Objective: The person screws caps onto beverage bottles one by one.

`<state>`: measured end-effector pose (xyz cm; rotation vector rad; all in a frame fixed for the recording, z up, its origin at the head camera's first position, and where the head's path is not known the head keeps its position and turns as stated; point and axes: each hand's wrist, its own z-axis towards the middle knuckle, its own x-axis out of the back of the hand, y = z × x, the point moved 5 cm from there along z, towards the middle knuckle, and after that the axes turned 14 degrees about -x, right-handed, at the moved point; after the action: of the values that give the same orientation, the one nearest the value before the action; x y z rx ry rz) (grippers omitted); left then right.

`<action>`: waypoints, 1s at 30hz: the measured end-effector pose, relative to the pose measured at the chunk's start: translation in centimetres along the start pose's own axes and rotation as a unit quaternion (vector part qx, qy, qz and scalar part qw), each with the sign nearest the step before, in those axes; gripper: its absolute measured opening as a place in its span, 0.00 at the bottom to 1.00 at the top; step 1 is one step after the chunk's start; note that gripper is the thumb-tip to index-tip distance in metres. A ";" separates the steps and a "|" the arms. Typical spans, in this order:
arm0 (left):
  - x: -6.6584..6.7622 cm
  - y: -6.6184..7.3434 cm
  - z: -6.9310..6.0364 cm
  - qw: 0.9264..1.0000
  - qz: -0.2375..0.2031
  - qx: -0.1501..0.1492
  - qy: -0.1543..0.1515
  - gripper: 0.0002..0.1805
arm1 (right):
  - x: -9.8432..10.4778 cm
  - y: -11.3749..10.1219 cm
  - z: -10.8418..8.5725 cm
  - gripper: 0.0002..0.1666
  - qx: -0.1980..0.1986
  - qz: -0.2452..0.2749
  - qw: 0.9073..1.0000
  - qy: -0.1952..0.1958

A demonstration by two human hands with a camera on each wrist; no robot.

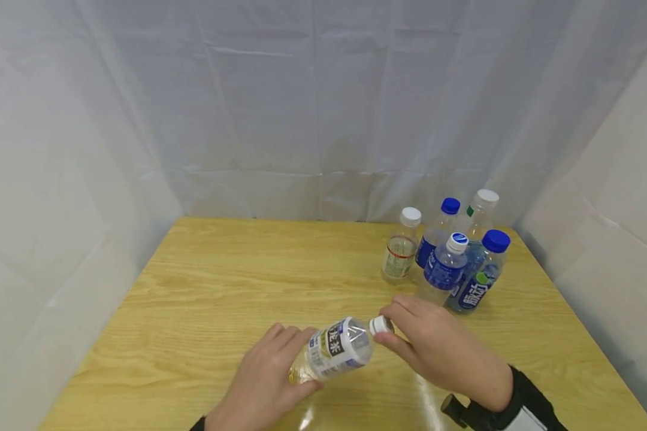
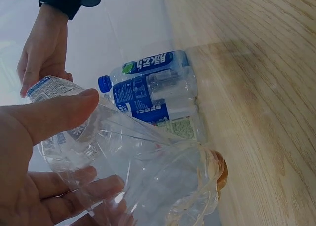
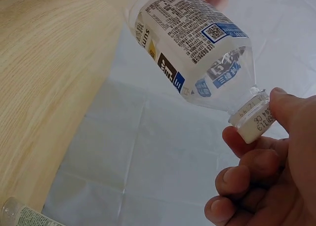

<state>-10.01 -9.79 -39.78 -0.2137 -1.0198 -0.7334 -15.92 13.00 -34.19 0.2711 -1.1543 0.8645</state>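
Note:
A clear plastic bottle with a white printed label is held tilted above the table, its neck toward the right. My left hand grips it round the lower body, and a little amber liquid shows at its base in the left wrist view. The thumb and forefinger of my right hand pinch the white cap. In the right wrist view the cap sits at the bottle's mouth; whether it is loose I cannot tell.
Several capped bottles stand close together at the table's right: one with a pale green label, a blue-labelled one with a white cap, and one with a large blue cap among them. A pale curtain hangs behind the wooden table.

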 end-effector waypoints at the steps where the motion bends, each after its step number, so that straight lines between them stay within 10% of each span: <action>1: -0.1 0.1 0.0 1.000 -0.001 -0.001 0.000 0.39 | -0.1 0.0 0.0 0.15 -0.004 -0.002 1.000 -0.001; 8: -0.2 0.2 0.0 1.000 0.012 0.001 -0.011 0.41 | 0.1 0.4 -0.2 0.10 -0.027 0.067 0.997 -0.018; 15: 0.0 0.0 0.1 1.000 0.004 0.013 -0.003 0.42 | 1.2 0.4 -0.5 0.31 0.033 0.162 0.986 -0.011; 30: 0.2 0.2 0.1 1.000 0.000 -0.022 0.011 0.38 | 1.5 0.1 -0.3 0.16 0.046 0.168 0.984 -0.026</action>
<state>-9.89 -9.67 -39.50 -0.2433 -0.9831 -0.7575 -15.52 13.93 -32.98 0.1775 -1.2290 1.2154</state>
